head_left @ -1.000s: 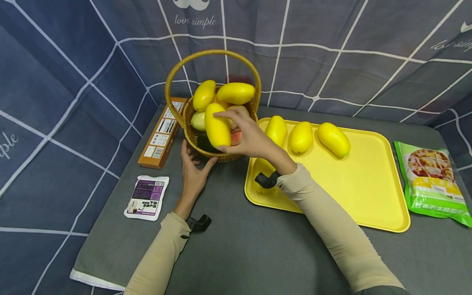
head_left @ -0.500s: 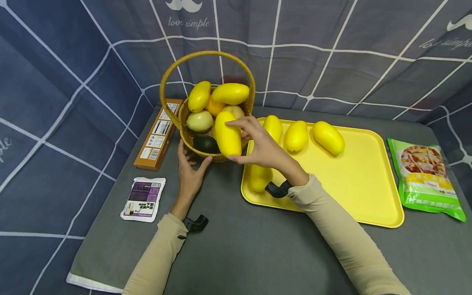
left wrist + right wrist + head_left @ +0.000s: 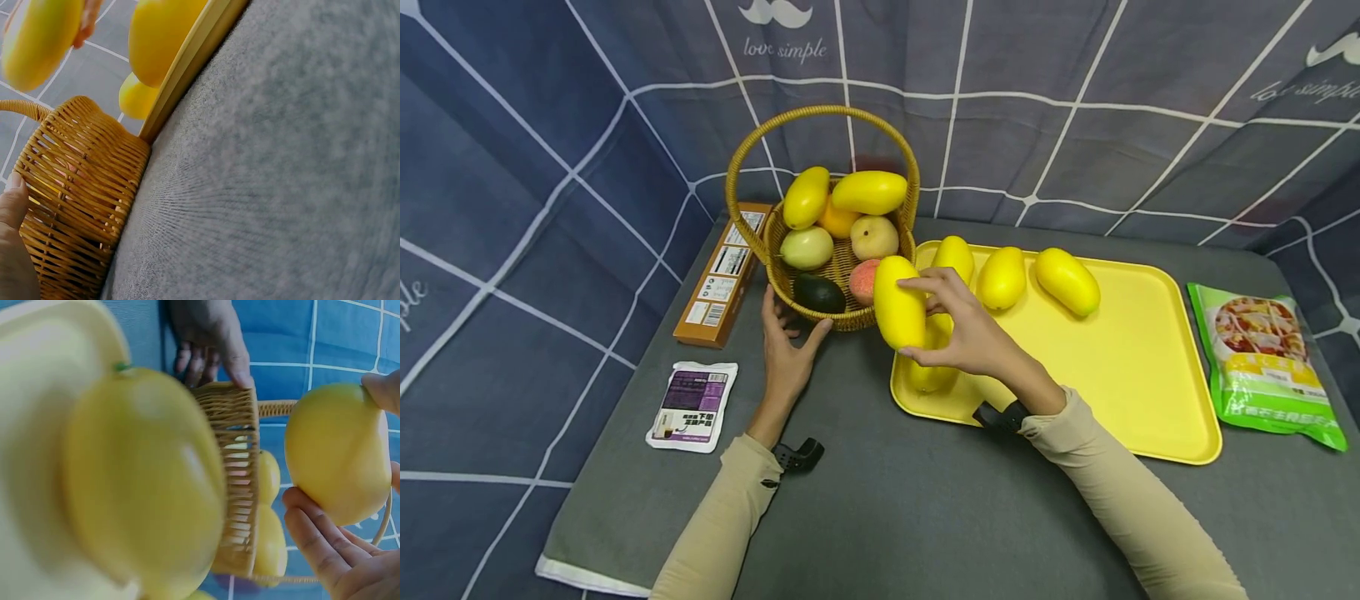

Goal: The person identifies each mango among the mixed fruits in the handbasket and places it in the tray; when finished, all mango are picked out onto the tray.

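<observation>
A yellow mango (image 3: 900, 302) is pinched between the thumb and fingers of my right hand (image 3: 966, 329), raised over the tray's left edge, just right of the wicker basket (image 3: 855, 321). My left hand (image 3: 786, 358) rests against the basket's near-left side, its thumb at the rim, as the left wrist view also shows. Inside the basket are two mangoes (image 3: 870, 192), an orange fruit, a pale round fruit (image 3: 874, 238), a light green fruit (image 3: 807, 248), a dark green fruit (image 3: 819, 293) and a red fruit (image 3: 863, 282). Several mangoes (image 3: 1002, 278) lie on the yellow tray (image 3: 1135, 367).
An orange-brown box (image 3: 721, 279) lies left of the basket, with a white and purple packet (image 3: 692, 407) in front of it. To the right of the tray is a green food bag (image 3: 1270, 367). A tiled-pattern curtain (image 3: 985, 142) hangs behind.
My right hand has carried the held mango from over the basket rightward and nearer, to the tray's left edge, uncovering the red and dark green fruits. My left hand stays at the basket.
</observation>
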`<action>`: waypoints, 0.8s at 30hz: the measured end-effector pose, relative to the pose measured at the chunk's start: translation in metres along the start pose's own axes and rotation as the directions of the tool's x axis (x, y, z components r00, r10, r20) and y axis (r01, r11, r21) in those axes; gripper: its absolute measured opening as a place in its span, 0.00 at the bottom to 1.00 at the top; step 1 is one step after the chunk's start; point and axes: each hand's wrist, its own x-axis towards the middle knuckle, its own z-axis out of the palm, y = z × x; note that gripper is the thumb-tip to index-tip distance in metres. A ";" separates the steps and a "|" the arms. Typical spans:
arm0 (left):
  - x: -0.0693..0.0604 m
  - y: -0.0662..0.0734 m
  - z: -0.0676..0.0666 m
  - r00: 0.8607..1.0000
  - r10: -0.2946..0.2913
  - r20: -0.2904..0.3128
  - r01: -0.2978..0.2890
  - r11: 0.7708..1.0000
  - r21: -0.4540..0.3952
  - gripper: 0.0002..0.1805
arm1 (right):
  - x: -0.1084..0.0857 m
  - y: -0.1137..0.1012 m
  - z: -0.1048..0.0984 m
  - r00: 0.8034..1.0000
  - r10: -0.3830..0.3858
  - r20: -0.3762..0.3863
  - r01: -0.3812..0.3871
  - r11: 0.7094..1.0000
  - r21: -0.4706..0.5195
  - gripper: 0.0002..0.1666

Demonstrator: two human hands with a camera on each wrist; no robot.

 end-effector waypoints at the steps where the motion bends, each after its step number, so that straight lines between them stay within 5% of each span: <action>1: 0.000 0.000 0.000 1.000 0.000 0.001 0.000 1.000 -0.001 0.54 | -0.005 0.001 -0.002 1.000 0.004 -0.006 -0.004 1.000 -0.010 0.47; 12: -0.001 0.001 -0.001 1.000 -0.003 0.004 0.003 1.000 -0.021 0.54 | -0.062 0.019 -0.028 0.990 0.119 -0.074 -0.122 0.992 -0.044 0.50; 24: 0.001 0.002 0.001 1.000 0.005 0.002 -0.005 0.999 -0.047 0.53 | -0.102 0.038 -0.027 0.959 0.272 -0.077 -0.275 0.961 -0.040 0.50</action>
